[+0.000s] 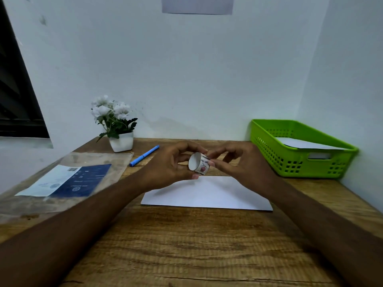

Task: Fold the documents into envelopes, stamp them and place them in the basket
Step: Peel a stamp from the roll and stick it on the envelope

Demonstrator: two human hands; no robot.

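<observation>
White envelope (pixel 207 193) lay flat on the wooden desk (pixel 186 245) directly beneath both hands, its near edge unobstructed. Left hand (pixel 167 164) curled around a stamp roll (pixel 199 163), raised above the envelope; right hand (pixel 238 162) pinched the roll's edge with its fingertips. Green basket (pixel 300 162) stood right of the right hand, one sheet inside.

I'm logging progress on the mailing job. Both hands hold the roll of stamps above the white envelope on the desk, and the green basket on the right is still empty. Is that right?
Not quite: the green basket is not empty. The head view shows a white sheet or envelope already lying in it. The rest stands: the left hand and right hand hold the roll of stamps above the white envelope on the desk.
</observation>
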